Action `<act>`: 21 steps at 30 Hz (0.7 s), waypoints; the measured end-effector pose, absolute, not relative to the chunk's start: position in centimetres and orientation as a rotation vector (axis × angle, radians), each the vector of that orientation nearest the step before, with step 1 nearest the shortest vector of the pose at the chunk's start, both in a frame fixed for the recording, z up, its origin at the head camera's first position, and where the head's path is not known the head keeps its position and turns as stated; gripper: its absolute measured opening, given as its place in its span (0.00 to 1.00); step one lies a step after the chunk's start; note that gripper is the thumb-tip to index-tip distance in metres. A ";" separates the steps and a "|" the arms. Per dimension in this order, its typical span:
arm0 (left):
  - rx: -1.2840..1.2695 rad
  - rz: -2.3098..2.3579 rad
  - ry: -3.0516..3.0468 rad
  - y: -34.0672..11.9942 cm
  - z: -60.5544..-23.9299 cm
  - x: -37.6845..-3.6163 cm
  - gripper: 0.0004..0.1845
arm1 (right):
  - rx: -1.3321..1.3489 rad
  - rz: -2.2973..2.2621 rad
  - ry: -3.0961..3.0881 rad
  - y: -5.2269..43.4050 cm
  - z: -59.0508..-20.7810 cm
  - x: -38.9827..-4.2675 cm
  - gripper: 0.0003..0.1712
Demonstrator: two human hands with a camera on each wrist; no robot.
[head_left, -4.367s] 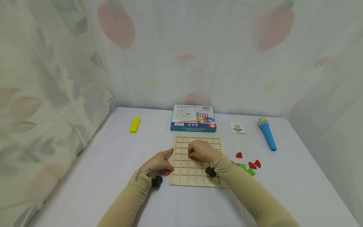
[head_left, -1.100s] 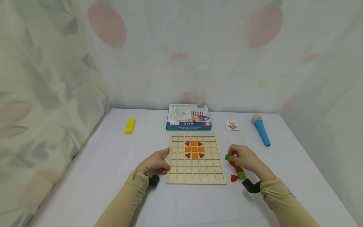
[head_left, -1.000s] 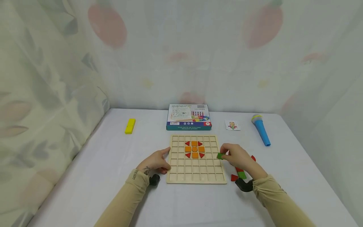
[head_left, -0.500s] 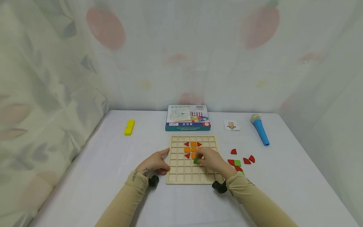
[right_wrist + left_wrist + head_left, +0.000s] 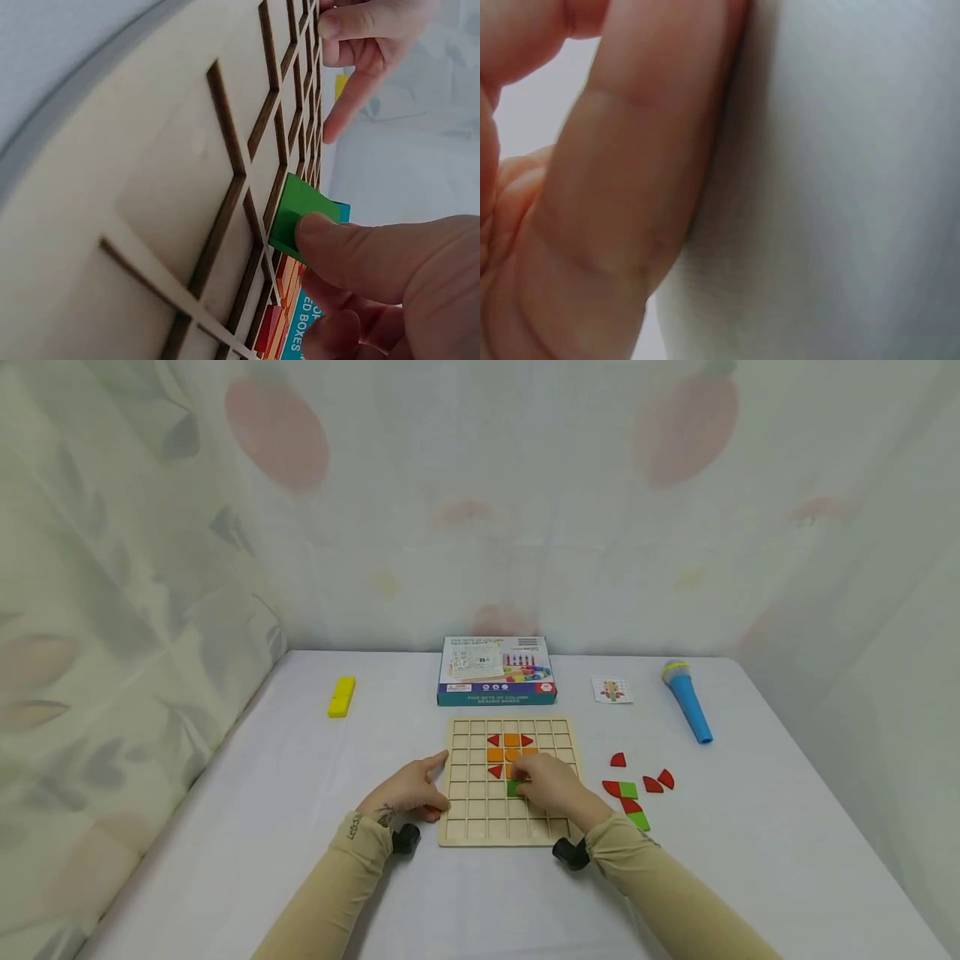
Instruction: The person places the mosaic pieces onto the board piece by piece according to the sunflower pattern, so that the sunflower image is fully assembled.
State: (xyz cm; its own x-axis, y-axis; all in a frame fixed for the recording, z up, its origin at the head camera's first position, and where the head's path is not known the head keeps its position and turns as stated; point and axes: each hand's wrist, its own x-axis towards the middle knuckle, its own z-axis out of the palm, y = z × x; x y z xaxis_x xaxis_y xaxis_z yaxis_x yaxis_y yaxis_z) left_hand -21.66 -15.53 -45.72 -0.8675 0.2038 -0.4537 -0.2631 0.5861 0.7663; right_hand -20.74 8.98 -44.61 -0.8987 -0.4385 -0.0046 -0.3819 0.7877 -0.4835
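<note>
My right hand pinches a green square tile between thumb and fingers. In the head view the tile lies at a cell just below the orange tiles on the wooden grid board; the right wrist view shows it tilted against the grooves. Orange squares and an orange disc form a cross, with red corner tiles around it. My right fingers hide part of that pattern. My left hand touches the board's left edge with outstretched index finger and thumb.
Right of the board lie two green squares and several red quarter-round tiles. Behind stand a bead-set box, a pattern card, a blue toy microphone and a yellow block.
My right hand picked up a green square tile from the loose pieces and carried it left onto the board, below the orange cross. The left hand has stayed at the board's edge.
</note>
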 end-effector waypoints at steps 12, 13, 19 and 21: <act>-0.054 1.237 2.315 -15.5 -45.6 -21.6 0.51 | -0.678 -0.663 2.941 9.5 -43.7 -20.5 0.10; -0.053 1.237 2.316 -15.5 -45.6 -21.6 0.51 | -0.668 -0.672 2.958 9.9 -43.4 -20.4 0.11; -0.052 1.236 2.317 -15.4 -45.5 -21.5 0.51 | -0.567 -0.699 3.088 14.2 -41.4 -20.2 0.15; -0.054 1.235 2.315 -15.5 -45.5 -21.6 0.52 | -0.507 -0.681 3.108 16.0 -41.1 -20.1 0.16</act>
